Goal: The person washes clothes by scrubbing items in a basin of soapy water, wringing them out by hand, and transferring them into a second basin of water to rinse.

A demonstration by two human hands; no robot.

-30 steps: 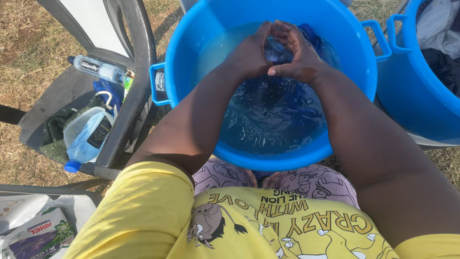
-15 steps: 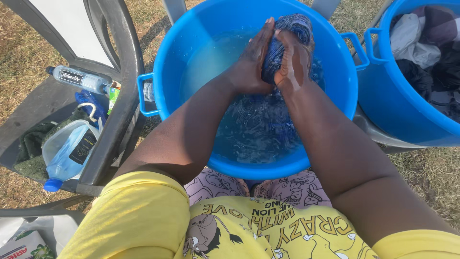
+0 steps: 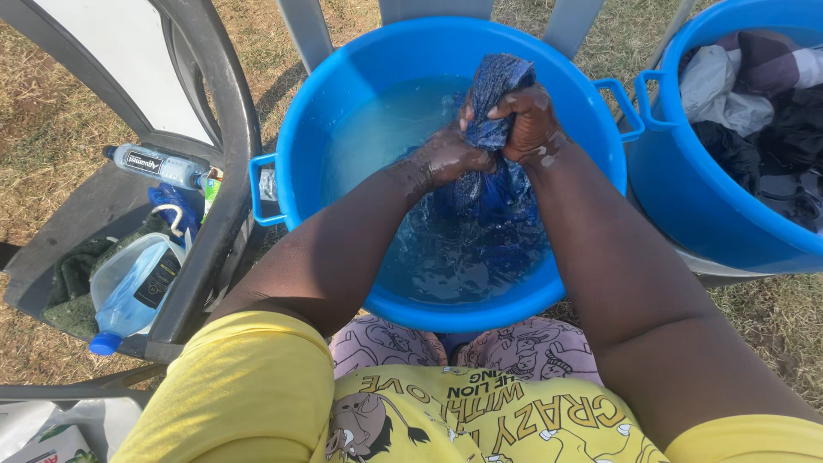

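Both hands grip a dark blue cloth (image 3: 495, 94), lifted partly out of the water, over the middle of a round blue tub (image 3: 343, 77). The right hand (image 3: 530, 123) is closed in a fist around the upper part of the cloth, whose bunched end sticks up just above its knuckles. The left hand (image 3: 452, 156) is closed around the cloth just below and beside the right one, the two hands touching. Under both hands the rest of the cloth hangs down into the soapy water. To the right of the right hand stands a second blue tub (image 3: 729, 206) filled with mixed clothes. Well to the left of the left hand, a dark plastic chair (image 3: 219, 163) holds a small water bottle (image 3: 159, 165) and a larger clear bottle (image 3: 133, 291) with a blue cap.
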